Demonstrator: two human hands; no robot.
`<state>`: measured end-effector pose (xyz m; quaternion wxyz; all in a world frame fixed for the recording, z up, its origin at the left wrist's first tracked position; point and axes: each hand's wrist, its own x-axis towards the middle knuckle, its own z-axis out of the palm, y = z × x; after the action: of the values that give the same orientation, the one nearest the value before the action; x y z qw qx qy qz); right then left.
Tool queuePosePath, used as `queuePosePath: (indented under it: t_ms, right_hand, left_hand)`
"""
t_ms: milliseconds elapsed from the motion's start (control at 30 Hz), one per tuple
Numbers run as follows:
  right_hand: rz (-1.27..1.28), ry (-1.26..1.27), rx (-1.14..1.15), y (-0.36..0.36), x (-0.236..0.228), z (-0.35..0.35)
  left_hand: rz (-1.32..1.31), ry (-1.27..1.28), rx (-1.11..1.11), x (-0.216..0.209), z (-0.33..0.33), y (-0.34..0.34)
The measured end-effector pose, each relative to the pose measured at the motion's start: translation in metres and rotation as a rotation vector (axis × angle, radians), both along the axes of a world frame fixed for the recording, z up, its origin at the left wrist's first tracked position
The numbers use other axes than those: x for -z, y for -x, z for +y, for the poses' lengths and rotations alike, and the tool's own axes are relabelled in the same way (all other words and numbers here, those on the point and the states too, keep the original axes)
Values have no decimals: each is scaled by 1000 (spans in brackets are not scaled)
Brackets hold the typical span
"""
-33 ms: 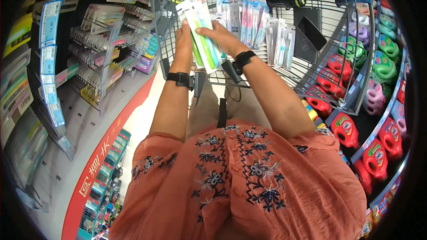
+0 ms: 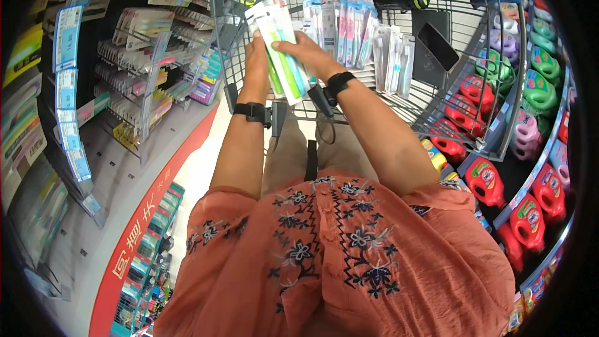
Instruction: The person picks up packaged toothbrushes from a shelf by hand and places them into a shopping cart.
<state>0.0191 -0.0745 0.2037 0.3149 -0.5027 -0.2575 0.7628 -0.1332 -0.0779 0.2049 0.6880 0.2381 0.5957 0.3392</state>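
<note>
Between my two hands is a small bundle of packaged toothbrushes [image 2: 288, 65], in white and clear packs with green and blue handles showing. My left hand [image 2: 254, 65] grips the bundle along its left side. From the right, my right hand [image 2: 306, 55] closes on it, thumb across the front. They are held over the near edge of a wire shopping cart [image 2: 230, 96]. Inside the cart, just beyond my right hand, stand more toothbrush packs [image 2: 354, 32] in pink and blue, and a paler group of packs [image 2: 392, 61] beside them.
A phone [image 2: 437, 47] lies on a dark flat case [image 2: 429, 73] at the cart's right, near a black cylinder-like object [image 2: 399, 2] with a yellow-green ring. Racks of hanging packs [image 2: 128, 68] line the left. Red detergent bottles [image 2: 483, 181] fill shelves on the right.
</note>
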Motion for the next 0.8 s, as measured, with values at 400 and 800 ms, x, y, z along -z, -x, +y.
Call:
queuePosePath:
  t_ms: [400,800]
  right_hand:
    - [-49,196,-81,38,86,-16]
    - [-163,164,-107,42,102,-19]
  left_hand:
    - [43,113,-153,60,-14,18]
    - [31,243,-160,87,-13,20]
